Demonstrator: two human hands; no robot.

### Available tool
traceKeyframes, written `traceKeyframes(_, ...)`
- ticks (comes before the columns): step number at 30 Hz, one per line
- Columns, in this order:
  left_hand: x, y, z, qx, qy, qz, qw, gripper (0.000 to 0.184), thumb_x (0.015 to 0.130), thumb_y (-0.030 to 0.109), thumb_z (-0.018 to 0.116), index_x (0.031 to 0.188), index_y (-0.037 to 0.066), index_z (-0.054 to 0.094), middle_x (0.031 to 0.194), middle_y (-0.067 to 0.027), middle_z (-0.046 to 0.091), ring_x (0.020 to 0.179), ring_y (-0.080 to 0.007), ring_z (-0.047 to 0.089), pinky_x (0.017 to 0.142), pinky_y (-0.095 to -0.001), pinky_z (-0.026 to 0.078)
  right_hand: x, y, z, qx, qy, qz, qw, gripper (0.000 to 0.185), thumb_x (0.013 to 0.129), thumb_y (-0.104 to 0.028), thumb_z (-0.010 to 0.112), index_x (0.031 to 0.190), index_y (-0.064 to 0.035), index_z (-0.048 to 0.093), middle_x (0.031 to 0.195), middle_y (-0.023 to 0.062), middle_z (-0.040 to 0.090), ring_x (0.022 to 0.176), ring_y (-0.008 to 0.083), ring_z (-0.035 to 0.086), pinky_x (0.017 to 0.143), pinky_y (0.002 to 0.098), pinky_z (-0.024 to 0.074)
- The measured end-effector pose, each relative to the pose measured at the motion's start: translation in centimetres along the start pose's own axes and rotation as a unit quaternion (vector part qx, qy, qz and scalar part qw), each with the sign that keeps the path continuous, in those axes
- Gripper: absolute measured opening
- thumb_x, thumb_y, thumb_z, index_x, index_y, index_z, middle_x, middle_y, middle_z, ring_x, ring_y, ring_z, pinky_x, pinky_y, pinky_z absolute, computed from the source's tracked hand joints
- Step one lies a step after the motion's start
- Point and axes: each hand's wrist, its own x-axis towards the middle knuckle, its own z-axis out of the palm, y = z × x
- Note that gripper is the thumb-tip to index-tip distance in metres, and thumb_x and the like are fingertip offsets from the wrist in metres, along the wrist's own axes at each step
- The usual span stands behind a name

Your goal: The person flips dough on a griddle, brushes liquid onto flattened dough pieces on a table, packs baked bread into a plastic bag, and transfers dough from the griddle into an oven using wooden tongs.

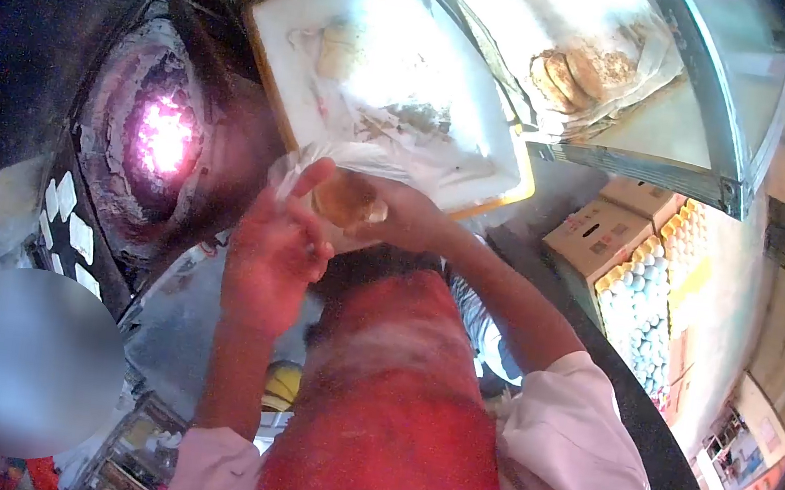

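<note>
A round golden-brown flatbread sits in my right hand, whose fingers curl round it in front of my body. Just left of it is my left hand, palm turned inward, with fingers bent and slightly apart. A thin, clear plastic bag bunches at the left fingertips and runs behind the bread; the left hand appears to grip its edge. How far the bread lies inside the bag, I cannot tell.
A glowing round oven stands at left, with pale slabs on its rim. Ahead lies a white yellow-edged tray. A glass case holds round breads. Cardboard boxes and egg trays are at right.
</note>
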Motion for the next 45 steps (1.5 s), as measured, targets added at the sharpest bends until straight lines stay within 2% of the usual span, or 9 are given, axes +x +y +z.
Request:
traceKeyframes(3,-0.1,0.4,0.7,-0.076,0.059,-0.049,0.994,0.020,0.095,0.021,0.053,0.096,0.002,0.060,0.141,-0.0201,0.043,0.070,-0.0167,0.061,0.053,-0.0246,0.051,-0.5,0.5,-1.0,0.037,-0.019,0.025,0.999,0.044,0.094,-0.039,0.051,0.121,-0.0050,0.055,0.118,0.0204,0.060,0.111,0.0360,0.057,0.098,0.0428,0.0423)
traceKeyframes(9,-1.0,0.3,0.3,-0.034,-0.033,-0.059,0.997,0.010,0.085,0.009,0.057,0.092,0.003,0.059,0.136,-0.0222,0.048,0.069,-0.0182,0.062,0.052,-0.0257,0.051,0.0,1.8,-0.3,-0.143,0.023,0.050,0.988,0.035,0.093,-0.028,0.047,0.109,0.0009,0.056,0.102,0.0255,0.063,0.099,0.0410,0.059,0.090,0.0484,0.0447)
traceKeyframes(14,-1.1,0.3,0.5,0.018,0.007,-0.038,0.999,0.014,0.082,0.008,0.059,0.095,0.002,0.060,0.135,-0.0207,0.050,0.065,-0.0183,0.062,0.050,-0.0255,0.050,-3.0,-0.8,-2.2,-0.153,0.046,0.075,0.984,0.032,0.084,-0.019,0.055,0.107,0.0038,0.054,0.099,0.0282,0.063,0.101,0.0413,0.059,0.092,0.0482,0.0447)
traceKeyframes(20,-0.6,0.8,0.8,0.337,-0.019,0.053,0.940,0.017,0.086,0.007,0.054,0.101,0.000,0.060,0.116,-0.0121,0.063,0.071,-0.0127,0.058,0.068,-0.0268,0.050,-4.9,-5.1,-4.1,-0.331,0.016,0.142,0.933,0.083,0.075,-0.038,0.071,0.144,-0.0091,0.034,0.133,0.0190,0.051,0.128,0.0345,0.043,0.104,0.0513,0.0345)
traceKeyframes(26,0.2,0.0,3.9,0.330,-0.101,0.012,0.939,0.019,0.090,0.008,0.052,0.107,-0.001,0.059,0.095,-0.0058,0.061,0.073,-0.0127,0.059,0.076,-0.0282,0.050,-2.5,-8.2,-4.3,-0.355,-0.056,0.136,0.923,0.064,0.080,-0.028,0.068,0.137,-0.0088,0.044,0.131,0.0170,0.052,0.130,0.0330,0.041,0.108,0.0512,0.0258)
traceKeyframes(29,0.3,-0.2,3.6,0.321,-0.122,0.005,0.939,0.022,0.092,0.009,0.052,0.111,0.000,0.058,0.092,-0.0044,0.060,0.072,-0.0135,0.059,0.081,-0.0315,0.052,-2.1,-7.2,-5.5,-0.158,-0.109,0.101,0.976,0.064,0.081,-0.018,0.064,0.141,-0.0126,0.042,0.133,0.0135,0.054,0.127,0.0293,0.048,0.102,0.0373,0.0399)
traceKeyframes(34,0.1,-0.1,3.0,0.333,-0.104,-0.017,0.937,0.022,0.092,0.009,0.052,0.112,0.001,0.058,0.091,-0.0042,0.059,0.072,-0.0138,0.060,0.085,-0.0352,0.054,-0.2,-4.7,-4.7,0.071,-0.113,0.102,0.986,0.046,0.084,-0.017,0.059,0.128,-0.0059,0.053,0.123,0.0203,0.059,0.114,0.0346,0.057,0.094,0.0401,0.0469)
traceKeyframes(42,3.4,-2.6,-0.1,0.242,-0.050,-0.020,0.969,0.028,0.092,0.011,0.052,0.116,-0.003,0.057,0.095,-0.0055,0.059,0.076,-0.0153,0.059,0.080,-0.0314,0.051,0.2,3.9,-0.9,-0.271,-0.165,0.212,0.924,0.057,0.081,-0.049,0.065,0.118,-0.0069,0.058,0.108,0.0193,0.065,0.104,0.0339,0.061,0.087,0.0445,0.0467)
traceKeyframes(45,7.6,-6.1,-2.9,0.218,0.036,0.018,0.975,0.020,0.089,0.011,0.052,0.105,0.004,0.061,0.096,-0.0040,0.061,0.074,-0.0117,0.056,0.074,-0.0257,0.043,0.5,8.0,-1.3,-0.430,0.061,0.075,0.898,0.074,0.078,-0.045,0.073,0.130,-0.0007,0.044,0.110,0.0194,0.058,0.108,0.0328,0.054,0.094,0.0492,0.0431)
